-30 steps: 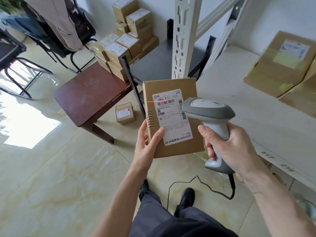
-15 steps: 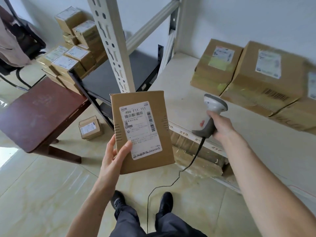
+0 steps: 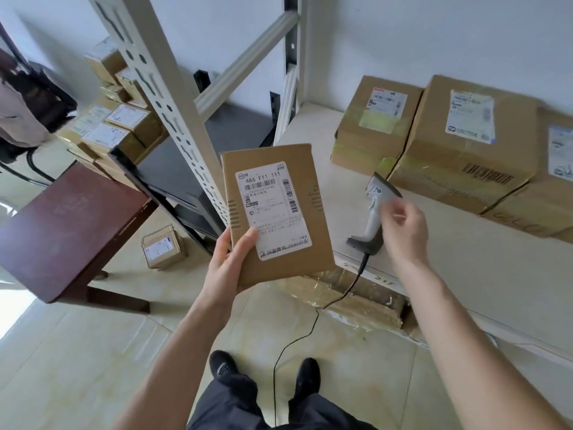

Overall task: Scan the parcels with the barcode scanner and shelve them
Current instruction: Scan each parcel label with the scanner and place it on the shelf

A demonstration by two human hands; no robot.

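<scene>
At frame centre, the left hand [image 3: 231,262] grasps one flat parcel [image 3: 276,212] by its lower left corner, label facing the camera. Right of it, one barcode scanner [image 3: 373,217] lies on the shelf [image 3: 465,274] near its front edge; the right hand [image 3: 403,231], blurred, hovers at the handle, grip undeterminable. Farther right, three boxes [image 3: 465,150] stand on the shelf, the rightmost cut off. One small box [image 3: 162,248] sits on the floor, left of centre.

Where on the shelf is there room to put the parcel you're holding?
Bare shelf lies between the scanner and the back wall, left of the boxes. More bare board runs right of the right hand. The back right is crowded.
</scene>
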